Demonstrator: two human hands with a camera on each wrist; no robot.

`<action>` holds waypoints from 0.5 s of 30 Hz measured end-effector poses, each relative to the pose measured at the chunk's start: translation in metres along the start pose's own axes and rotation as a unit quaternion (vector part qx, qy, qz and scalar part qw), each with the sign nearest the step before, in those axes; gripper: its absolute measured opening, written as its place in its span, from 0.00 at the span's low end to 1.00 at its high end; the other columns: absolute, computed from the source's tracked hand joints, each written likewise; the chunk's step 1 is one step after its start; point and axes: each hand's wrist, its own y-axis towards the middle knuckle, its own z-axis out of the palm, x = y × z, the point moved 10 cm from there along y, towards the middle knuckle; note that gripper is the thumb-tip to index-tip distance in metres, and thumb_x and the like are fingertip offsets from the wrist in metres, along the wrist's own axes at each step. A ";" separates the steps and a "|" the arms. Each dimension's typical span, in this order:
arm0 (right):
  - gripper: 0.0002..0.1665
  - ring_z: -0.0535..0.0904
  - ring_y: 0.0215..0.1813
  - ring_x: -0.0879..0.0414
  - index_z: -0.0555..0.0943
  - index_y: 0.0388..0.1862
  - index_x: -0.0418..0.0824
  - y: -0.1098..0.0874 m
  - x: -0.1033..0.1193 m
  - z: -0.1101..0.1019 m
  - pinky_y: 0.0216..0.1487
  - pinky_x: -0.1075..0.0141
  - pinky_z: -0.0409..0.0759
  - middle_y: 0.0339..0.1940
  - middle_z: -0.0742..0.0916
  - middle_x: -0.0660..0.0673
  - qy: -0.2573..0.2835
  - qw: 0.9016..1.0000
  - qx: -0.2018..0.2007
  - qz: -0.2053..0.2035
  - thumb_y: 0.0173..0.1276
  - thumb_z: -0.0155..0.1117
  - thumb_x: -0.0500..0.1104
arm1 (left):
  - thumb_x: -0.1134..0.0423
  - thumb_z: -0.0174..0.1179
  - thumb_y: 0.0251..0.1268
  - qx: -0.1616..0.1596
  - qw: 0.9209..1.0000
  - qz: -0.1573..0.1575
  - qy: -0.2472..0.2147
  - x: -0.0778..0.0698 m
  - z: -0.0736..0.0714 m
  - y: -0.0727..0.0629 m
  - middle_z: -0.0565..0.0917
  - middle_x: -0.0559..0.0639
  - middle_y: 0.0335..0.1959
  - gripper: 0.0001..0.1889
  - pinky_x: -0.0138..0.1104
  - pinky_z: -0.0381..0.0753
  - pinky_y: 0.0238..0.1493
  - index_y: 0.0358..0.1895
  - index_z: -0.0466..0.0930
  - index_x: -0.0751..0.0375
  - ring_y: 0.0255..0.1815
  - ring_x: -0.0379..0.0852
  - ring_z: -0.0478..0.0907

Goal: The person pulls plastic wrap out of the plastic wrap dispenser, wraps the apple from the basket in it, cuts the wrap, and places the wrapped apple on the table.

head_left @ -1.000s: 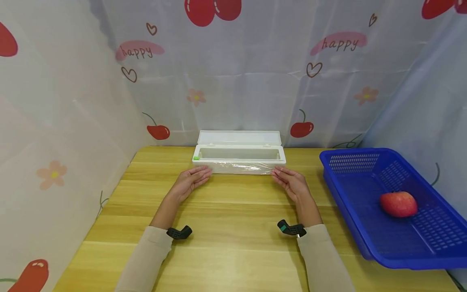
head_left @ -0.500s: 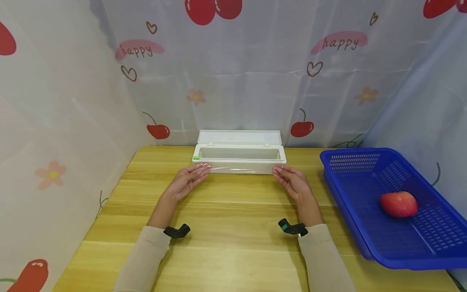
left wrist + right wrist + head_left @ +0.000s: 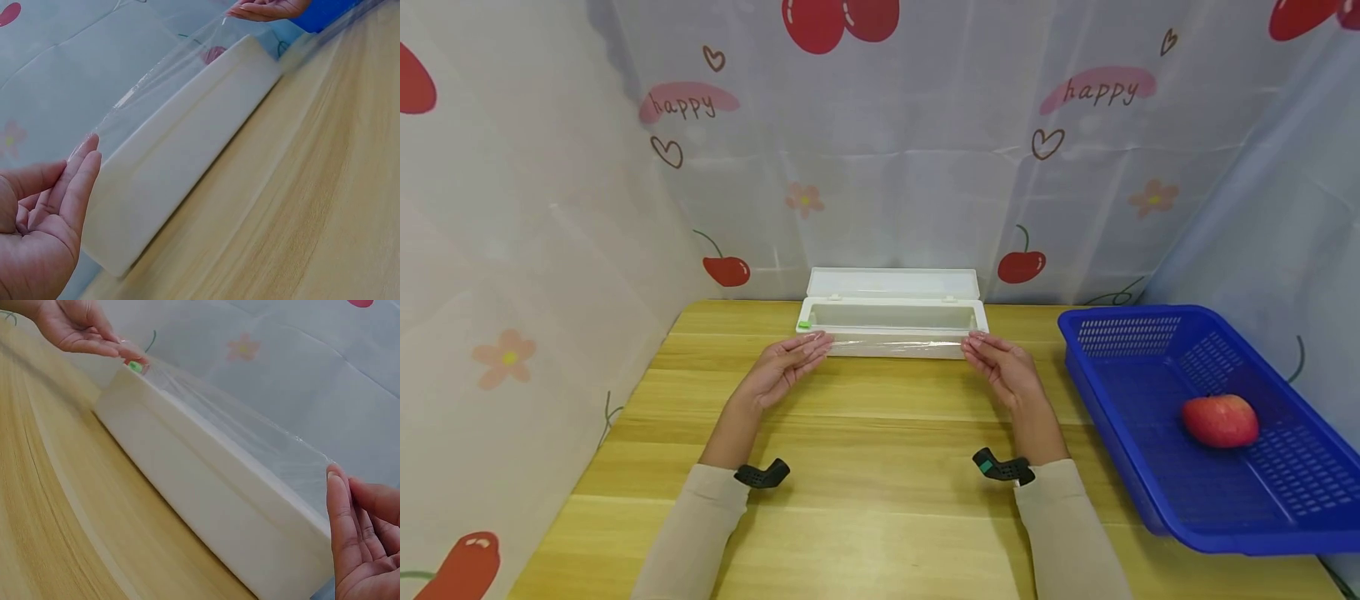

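Note:
A white cling film dispenser [image 3: 893, 317] stands at the back of the table, its lid [image 3: 891, 284] tipped up behind it. Clear cling film [image 3: 145, 87] stretches from the box in a nearly straight, taut edge. At its left corner my left hand [image 3: 782, 368] pinches the film between thumb and fingers. My right hand [image 3: 1006, 368] pinches the opposite corner, as the right wrist view shows. Both hands are just in front of the box, near its top edge. A small green slider [image 3: 135, 365] sits at the box's left end.
On the right of the wooden table [image 3: 880, 475] is a blue plastic basket [image 3: 1112, 442] with a red apple [image 3: 1220, 420] in it. A cherry-patterned curtain [image 3: 910, 183] hangs right behind the box, and another side of it rises on the left.
Both hands have risen slightly along the front of the box with the film's edge. The film looks smoother and tauter between them. The box, basket and apple have stayed put.

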 end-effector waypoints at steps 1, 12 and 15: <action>0.13 0.90 0.41 0.51 0.89 0.39 0.33 0.000 0.001 0.001 0.46 0.64 0.87 0.38 0.91 0.39 0.000 1.000 0.000 -0.002 0.72 0.58 0.25 | 0.77 0.39 0.81 -0.001 1.000 0.001 -0.001 -0.001 0.000 0.000 0.72 0.64 0.71 0.26 0.42 0.65 0.72 0.77 0.51 0.77 0.68 0.50 0.76; 0.12 0.90 0.42 0.51 0.88 0.43 0.31 -0.006 0.014 0.016 0.46 0.64 0.87 0.38 0.91 0.40 -0.021 1.000 0.001 -0.013 0.72 0.59 0.25 | 0.77 0.39 0.81 0.022 0.999 0.012 0.029 -0.014 0.010 -0.003 0.74 0.66 0.69 0.26 0.39 0.72 0.67 0.77 0.47 0.80 0.67 0.51 0.76; 0.11 0.90 0.42 0.51 0.88 0.45 0.30 -0.010 0.017 0.018 0.47 0.63 0.87 0.38 0.91 0.40 -0.028 0.999 -0.001 -0.016 0.71 0.59 0.24 | 0.77 0.39 0.81 0.030 0.999 0.010 0.027 -0.017 0.014 -0.005 0.74 0.66 0.69 0.27 0.39 0.72 0.67 0.77 0.46 0.80 0.67 0.52 0.76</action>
